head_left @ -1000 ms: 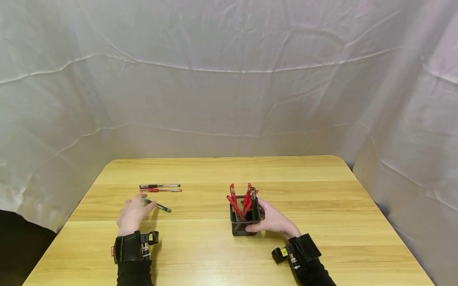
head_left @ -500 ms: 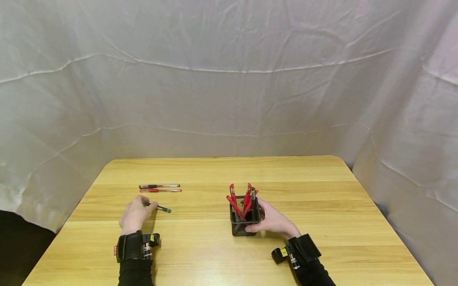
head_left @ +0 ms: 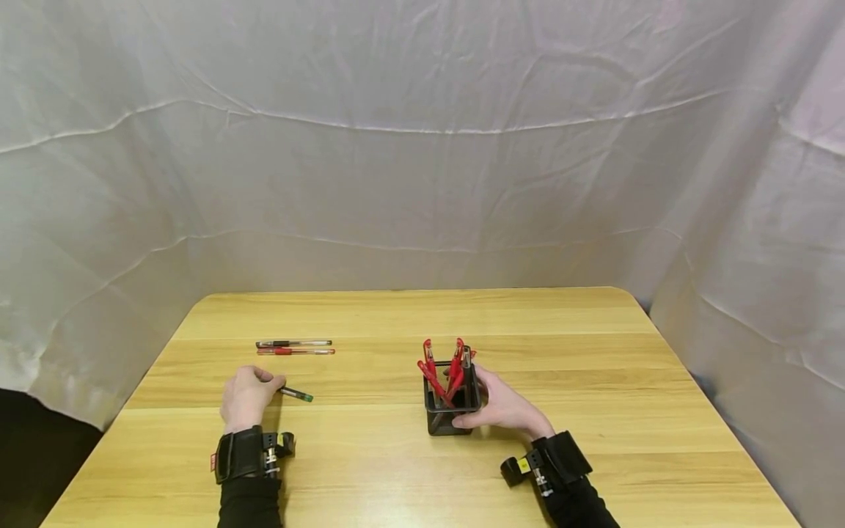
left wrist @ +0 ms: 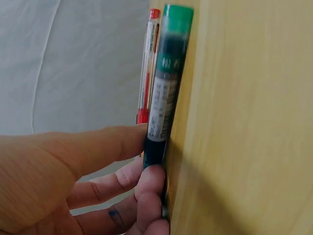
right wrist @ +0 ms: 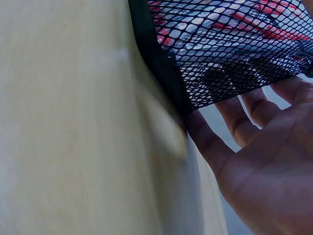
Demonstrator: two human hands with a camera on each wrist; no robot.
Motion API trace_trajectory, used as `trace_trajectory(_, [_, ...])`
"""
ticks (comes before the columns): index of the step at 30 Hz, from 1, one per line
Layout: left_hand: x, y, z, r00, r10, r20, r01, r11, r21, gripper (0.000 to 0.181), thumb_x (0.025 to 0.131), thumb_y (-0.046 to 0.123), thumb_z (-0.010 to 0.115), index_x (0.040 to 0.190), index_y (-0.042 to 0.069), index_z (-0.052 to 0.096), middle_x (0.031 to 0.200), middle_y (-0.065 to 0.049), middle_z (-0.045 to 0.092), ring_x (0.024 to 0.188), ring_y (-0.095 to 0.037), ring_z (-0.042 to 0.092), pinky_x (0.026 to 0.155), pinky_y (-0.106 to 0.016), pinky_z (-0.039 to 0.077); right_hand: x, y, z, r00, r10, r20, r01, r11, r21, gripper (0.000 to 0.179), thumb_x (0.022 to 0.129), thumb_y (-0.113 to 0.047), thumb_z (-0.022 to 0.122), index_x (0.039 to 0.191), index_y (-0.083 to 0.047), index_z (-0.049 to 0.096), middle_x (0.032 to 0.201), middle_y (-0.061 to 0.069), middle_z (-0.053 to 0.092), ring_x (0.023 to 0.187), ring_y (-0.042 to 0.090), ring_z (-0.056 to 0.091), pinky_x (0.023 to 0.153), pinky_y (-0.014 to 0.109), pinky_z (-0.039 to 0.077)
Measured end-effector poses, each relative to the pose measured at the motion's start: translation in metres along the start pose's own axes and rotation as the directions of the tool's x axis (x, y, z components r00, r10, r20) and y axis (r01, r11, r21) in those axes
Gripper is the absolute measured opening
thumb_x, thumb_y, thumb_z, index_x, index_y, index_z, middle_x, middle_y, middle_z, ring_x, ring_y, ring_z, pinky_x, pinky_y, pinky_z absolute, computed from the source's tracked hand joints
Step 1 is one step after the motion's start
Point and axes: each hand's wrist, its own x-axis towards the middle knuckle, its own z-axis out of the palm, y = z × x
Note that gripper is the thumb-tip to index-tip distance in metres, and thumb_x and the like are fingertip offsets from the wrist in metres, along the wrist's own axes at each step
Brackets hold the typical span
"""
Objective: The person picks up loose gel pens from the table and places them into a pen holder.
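Observation:
At the left of the table, my left hand (head_left: pixel 247 398) pinches a dark pen (head_left: pixel 295 394) with a green end. The left wrist view shows this pen (left wrist: pixel 166 93) between thumb and curled fingers, its green end pointing up in that view. The pen's other end is hidden by the hand. Right of centre, my right hand (head_left: pixel 508 405) grips a black mesh pen holder (head_left: pixel 441 422), thumb in front and fingers behind. Several red pens (head_left: pixel 455 367) and a dark-capped pen (head_left: pixel 467 358) stand in the holder. Up close, its mesh wall (right wrist: pixel 234 78) lies against the right fingers.
Behind the left hand, a black pen (head_left: pixel 293 343) and a red pen (head_left: pixel 295 351) lie side by side on the wooden table (head_left: pixel 370 469). A pale grey cloth (head_left: pixel 422 183) hangs around the back and sides.
The left hand has closed its fingertips on the green-ended pen and drawn it slightly towards the body. The right hand and the pen holder have stayed in place.

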Motion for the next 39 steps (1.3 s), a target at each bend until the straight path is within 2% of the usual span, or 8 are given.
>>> trace_trajectory(7, [0.000,-0.002,-0.001,0.999,0.017,-0.040,-0.018,1.000,-0.022,0.024,0.087,0.022,0.069,0.095,0.000,0.069,0.100,-0.023,0.069,0.087,-0.035,0.061,0.057,-0.029,0.039,-0.001,-0.001,0.000,1.000,-0.005,0.000,0.005,1.000,0.011,0.079,0.075,-0.019,0.087,0.143,-0.014,0.049,0.140,0.011,0.059,0.134,0.037,0.049,0.114,0.070,0.029])
trace_trajectory(16, [-0.001,0.001,-0.005,0.998,0.059,-0.032,-0.061,0.995,-0.073,0.034,0.091,0.023,0.065,0.113,-0.003,0.058,0.117,-0.032,0.061,0.090,-0.039,0.057,0.064,-0.033,0.040,0.001,0.001,0.000,1.000,-0.015,0.003,0.015,1.000,-0.006,0.077,0.076,-0.018,0.086,0.143,-0.012,0.049,0.138,0.014,0.060,0.130,0.035,0.053,0.112,0.070,0.033])
trace_trajectory(19, [-0.001,0.002,-0.007,0.997,0.071,-0.041,-0.075,0.991,-0.110,0.037,0.092,0.022,0.064,0.117,-0.003,0.055,0.113,-0.033,0.064,0.086,-0.037,0.061,0.065,-0.032,0.041,0.000,0.001,0.000,1.000,-0.011,0.003,0.011,1.000,-0.011,0.077,0.076,-0.018,0.086,0.143,-0.012,0.049,0.138,0.014,0.060,0.129,0.033,0.054,0.112,0.070,0.033])
trace_trajectory(27, [-0.005,0.008,-0.013,0.987,0.088,-0.137,-0.115,0.972,-0.204,0.049,0.089,0.019,0.066,0.130,-0.005,0.053,0.106,-0.030,0.073,0.085,-0.039,0.070,0.061,-0.026,0.043,0.000,0.000,0.000,1.000,-0.006,0.001,0.006,1.000,-0.007,0.079,0.074,-0.019,0.087,0.143,-0.013,0.048,0.138,0.013,0.060,0.130,0.036,0.053,0.112,0.072,0.031])
trace_trajectory(29, [-0.006,0.010,-0.013,0.979,0.100,-0.177,-0.138,0.966,-0.217,0.050,0.090,0.019,0.067,0.132,-0.005,0.053,0.103,-0.028,0.074,0.082,-0.036,0.070,0.063,-0.026,0.043,0.000,0.000,0.000,1.000,-0.003,0.001,0.003,1.000,-0.006,0.079,0.074,-0.020,0.087,0.143,-0.014,0.049,0.139,0.013,0.060,0.131,0.036,0.052,0.112,0.072,0.031])
trace_trajectory(33, [-0.005,0.017,-0.012,0.953,0.134,-0.273,-0.201,0.951,-0.234,0.048,0.090,0.019,0.068,0.131,-0.004,0.057,0.097,-0.023,0.076,0.080,-0.029,0.070,0.072,-0.028,0.042,0.000,-0.001,0.000,1.000,0.000,-0.002,0.000,1.000,-0.005,0.079,0.074,-0.020,0.088,0.143,-0.014,0.049,0.139,0.012,0.060,0.132,0.037,0.052,0.113,0.071,0.030])
trace_trajectory(36, [-0.004,0.022,-0.010,0.924,0.163,-0.345,-0.253,0.939,-0.232,0.039,0.090,0.019,0.068,0.123,-0.002,0.066,0.096,-0.022,0.077,0.078,-0.021,0.069,0.077,-0.029,0.042,-0.001,-0.001,0.000,1.000,0.011,-0.004,-0.011,1.000,0.013,0.080,0.074,-0.019,0.088,0.143,-0.015,0.049,0.140,0.012,0.059,0.132,0.036,0.051,0.114,0.071,0.030])
trace_trajectory(39, [-0.003,0.026,-0.007,0.896,0.195,-0.399,-0.304,0.924,-0.230,0.028,0.089,0.018,0.070,0.111,0.001,0.074,0.096,-0.020,0.077,0.071,-0.003,0.063,0.075,-0.019,0.043,-0.001,-0.002,0.001,1.000,0.029,-0.003,-0.029,0.999,0.040,0.081,0.074,-0.018,0.088,0.144,-0.015,0.048,0.141,0.011,0.059,0.132,0.034,0.051,0.115,0.070,0.028])
